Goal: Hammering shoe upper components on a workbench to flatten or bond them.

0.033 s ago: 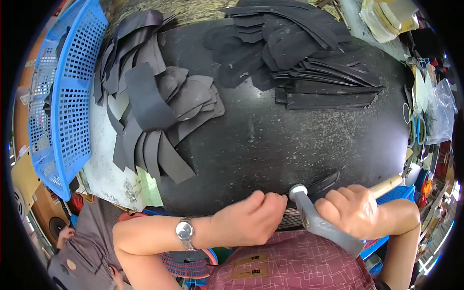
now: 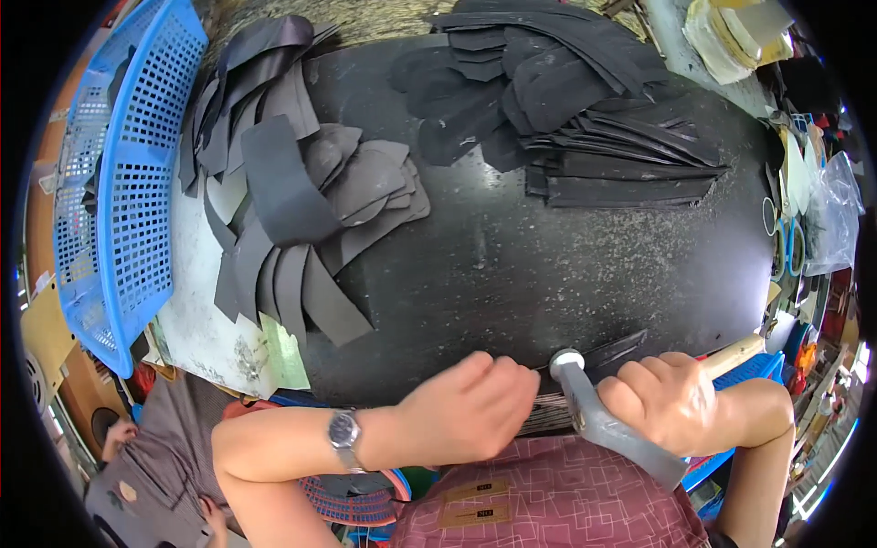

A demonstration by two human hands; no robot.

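hammer [image 2: 598, 411] head up-left, handle down-right | right hand [image 2: 671, 402] fingers clamped | left hand [image 2: 475, 411] fingers curled together

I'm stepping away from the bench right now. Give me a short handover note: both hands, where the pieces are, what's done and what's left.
Left hand: pinching a dark strip at the near edge of the black work slab.
Right hand: gripping a grey metal hammer, head beside the left fingertips.
Pieces: loose dark cut pieces fanned at left by the blue plastic basket; neater stack of black strips at the far right.
Done or left: which pile is finished cannot be told.
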